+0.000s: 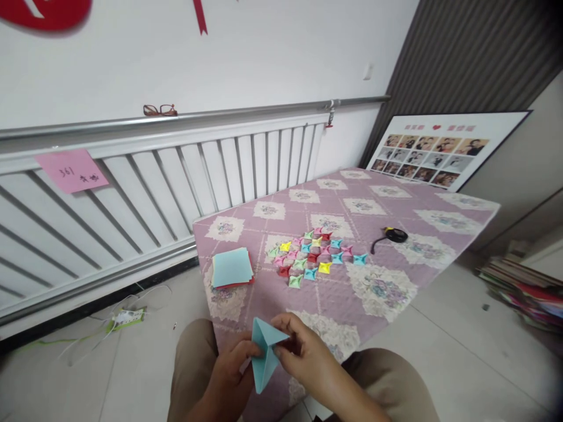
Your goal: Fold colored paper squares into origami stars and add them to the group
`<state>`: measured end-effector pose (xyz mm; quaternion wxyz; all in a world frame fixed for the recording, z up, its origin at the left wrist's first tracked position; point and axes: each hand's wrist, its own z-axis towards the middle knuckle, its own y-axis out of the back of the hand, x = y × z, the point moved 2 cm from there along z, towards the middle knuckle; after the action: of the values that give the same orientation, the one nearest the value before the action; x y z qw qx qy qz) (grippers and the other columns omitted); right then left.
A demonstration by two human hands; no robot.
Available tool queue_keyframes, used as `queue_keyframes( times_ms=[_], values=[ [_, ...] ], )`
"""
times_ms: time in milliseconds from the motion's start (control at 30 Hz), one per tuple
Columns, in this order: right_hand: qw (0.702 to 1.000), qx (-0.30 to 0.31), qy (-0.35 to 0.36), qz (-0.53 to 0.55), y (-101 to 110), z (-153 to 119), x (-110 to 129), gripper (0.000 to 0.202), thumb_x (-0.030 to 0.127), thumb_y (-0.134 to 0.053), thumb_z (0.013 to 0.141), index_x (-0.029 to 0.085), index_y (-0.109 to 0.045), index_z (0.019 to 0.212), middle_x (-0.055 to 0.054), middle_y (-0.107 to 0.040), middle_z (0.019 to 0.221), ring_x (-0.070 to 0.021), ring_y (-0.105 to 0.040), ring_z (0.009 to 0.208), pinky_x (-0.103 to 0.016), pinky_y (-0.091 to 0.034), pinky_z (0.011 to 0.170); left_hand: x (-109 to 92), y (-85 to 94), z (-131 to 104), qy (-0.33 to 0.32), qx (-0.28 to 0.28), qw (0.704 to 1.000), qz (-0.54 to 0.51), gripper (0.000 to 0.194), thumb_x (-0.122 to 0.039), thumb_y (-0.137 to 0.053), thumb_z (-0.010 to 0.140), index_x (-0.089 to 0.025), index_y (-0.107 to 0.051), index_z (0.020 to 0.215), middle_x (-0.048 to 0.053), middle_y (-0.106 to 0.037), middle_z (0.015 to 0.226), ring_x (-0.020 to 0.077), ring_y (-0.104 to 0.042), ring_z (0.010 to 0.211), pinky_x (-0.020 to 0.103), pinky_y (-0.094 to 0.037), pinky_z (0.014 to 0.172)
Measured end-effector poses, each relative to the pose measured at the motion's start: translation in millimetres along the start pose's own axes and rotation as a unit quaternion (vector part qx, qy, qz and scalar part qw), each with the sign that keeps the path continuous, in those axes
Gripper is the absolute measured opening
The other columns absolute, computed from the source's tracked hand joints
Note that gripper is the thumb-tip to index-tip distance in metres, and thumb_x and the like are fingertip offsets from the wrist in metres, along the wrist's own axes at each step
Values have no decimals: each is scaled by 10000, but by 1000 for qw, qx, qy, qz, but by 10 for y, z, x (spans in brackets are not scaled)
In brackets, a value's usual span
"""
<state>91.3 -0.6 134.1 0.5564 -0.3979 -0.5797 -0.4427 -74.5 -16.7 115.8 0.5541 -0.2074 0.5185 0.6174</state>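
A light blue sheet of folded paper (264, 357) is held between my two hands above the near edge of the table, its flaps standing apart. My left hand (233, 366) grips its left side, with the thumb laid on the inner fold. On the other side, my right hand (303, 354) pinches the right-hand flap between thumb and fingers. Beyond the hands, several small folded paper pieces (312, 258) in pink, red, yellow, green and blue lie in slanting rows. A stack of square paper (232, 266), light blue on top, rests at the table's left.
The table (272, 305) wears a purple patterned cloth. A black tape measure (396, 235) lies to the right. Behind stand a white radiator (229, 170) and a framed photo board (440, 149). Glasses (160, 110) sit on the pipe. A power strip (127, 317) is on the floor.
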Motion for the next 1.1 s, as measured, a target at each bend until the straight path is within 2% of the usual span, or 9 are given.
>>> queue_keyframes(
  times_ms=[200, 333, 567, 633, 733, 800, 867, 1000, 1100],
  values=[
    [994, -10, -57, 95, -22, -28, 14, 285, 129, -588, 690, 220, -544, 956, 42, -578, 792, -107, -532, 713, -219, -384, 634, 29, -27, -42, 30, -29, 999, -3, 121, -134, -496, 822, -211, -568, 763, 33, -616, 856, 160, -595, 783, 241, -468, 688],
    [975, 8, -116, 191, -34, -68, 30, 259, 229, -654, 700, 214, -546, 935, 35, -574, 772, -109, -525, 707, -228, -394, 635, 59, -38, -56, 34, -48, 998, -8, 99, -144, -515, 804, -209, -569, 751, 46, -631, 889, 178, -604, 818, 258, -481, 714],
    [961, 2, -101, 257, -108, -55, -116, 232, 279, -689, 698, 200, -548, 864, 44, -532, 720, -89, -485, 630, -229, -385, 611, -6, -21, 2, 5, -41, 999, 15, 112, -147, -494, 806, -201, -583, 765, 60, -638, 884, 182, -608, 815, 249, -481, 697],
    [974, -9, -90, 206, -91, -50, -146, 267, 273, -659, 703, 213, -540, 934, 37, -542, 736, -108, -505, 652, -242, -394, 617, -27, 0, 28, -3, -35, 999, 32, 132, -133, -473, 807, -201, -566, 741, 47, -634, 836, 163, -604, 760, 230, -472, 668],
    [996, -59, -64, 21, 31, -72, -100, 428, 205, -613, 703, 244, -514, 1118, -6, -587, 884, -156, -555, 780, -292, -432, 702, -57, 44, 63, -15, -5, 998, 54, 158, -103, -447, 801, -204, -551, 738, 31, -629, 808, 147, -599, 738, 217, -461, 660],
    [991, -64, 6, -116, 140, -98, 14, 513, 146, -612, 686, 269, -522, 1176, -43, -564, 1102, -194, -543, 981, -335, -422, 843, -74, 80, 83, -23, 14, 997, 65, 175, -90, -432, 797, -206, -561, 769, 35, -634, 836, 149, -602, 759, 222, -460, 673],
    [978, -35, 73, -193, 224, -120, 142, 450, 156, -615, 720, 280, -563, 1150, -53, -515, 1208, -219, -479, 1134, -361, -368, 962, -82, 109, 100, -29, 32, 996, 74, 188, -86, -421, 800, -204, -568, 795, 44, -640, 870, 153, -604, 771, 231, -460, 677],
    [966, -7, 112, -235, 263, -119, 298, 189, 252, -545, 853, 253, -608, 1031, -58, -573, 1068, -199, -534, 1036, -324, -414, 897, -83, 128, 126, -42, 50, 995, 81, 197, -71, -419, 805, -200, -566, 827, 54, -640, 917, 159, -602, 801, 245, -456, 695],
    [963, 29, 111, -245, 165, -100, 293, 131, 243, -487, 888, 244, -613, 923, -29, -610, 886, -173, -576, 863, -283, -442, 766, -105, 119, 139, -57, 53, 994, 82, 201, -54, -422, 800, -200, -559, 827, 46, -627, 892, 152, -590, 793, 238, -446, 690]
  ],
)
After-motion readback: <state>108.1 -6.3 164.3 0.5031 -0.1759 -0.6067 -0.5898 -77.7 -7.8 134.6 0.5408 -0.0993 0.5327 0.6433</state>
